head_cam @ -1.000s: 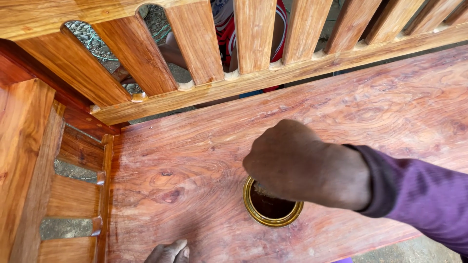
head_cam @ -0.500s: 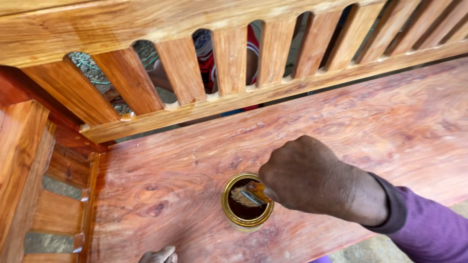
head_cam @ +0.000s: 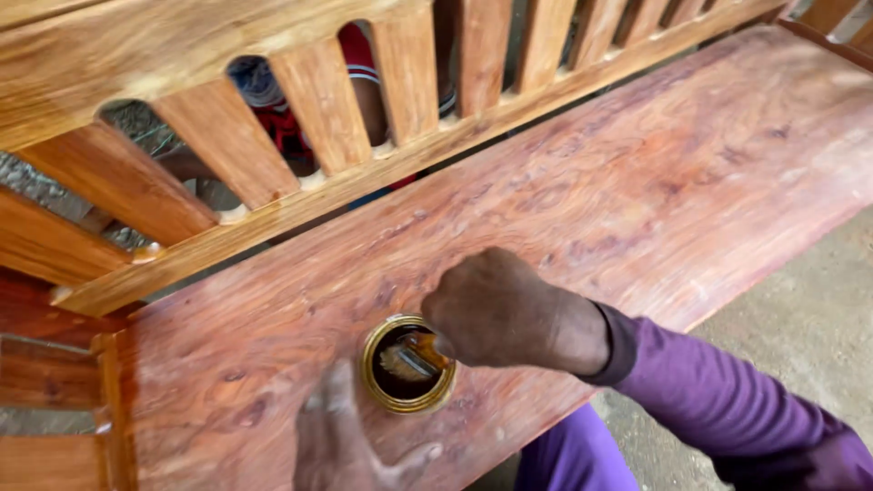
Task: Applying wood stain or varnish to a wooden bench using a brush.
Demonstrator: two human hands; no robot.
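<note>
A small round tin with a brass-coloured rim and dark liquid inside stands on the reddish wooden bench seat. My right hand, in a purple sleeve, holds a brush whose bristles dip into the tin. My left hand is blurred at the bottom edge, fingers spread, just below and left of the tin, holding nothing.
The bench's slatted backrest runs across the top, with a person in red clothing partly visible behind the slats. An armrest frame closes the left end. Grey concrete floor lies at the lower right.
The view has shifted, so the tin sits further right and lower. The brush is now dipped in the tin, and my left hand has risen toward the tin.
</note>
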